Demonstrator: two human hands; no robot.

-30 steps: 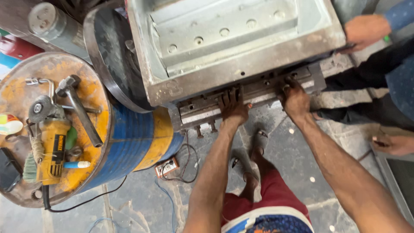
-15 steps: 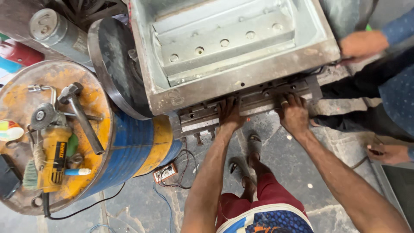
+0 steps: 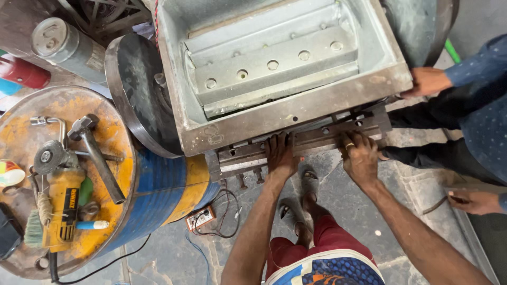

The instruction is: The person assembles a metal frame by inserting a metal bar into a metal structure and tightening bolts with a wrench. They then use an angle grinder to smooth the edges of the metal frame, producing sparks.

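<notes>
Both hands on one steel bar under one grey hopper: left hand fingers spread flat, right hand fingers curled on it. One hammer, one grinder on drum.

The metal housing was dull grey, its bolted bar darker grey. The drum wore blue and yellow bands under a rusty orange lid. The grinder was yellow and black, the hammer dark steel, the shorts red, a co-worker's sleeve speckled navy
</notes>
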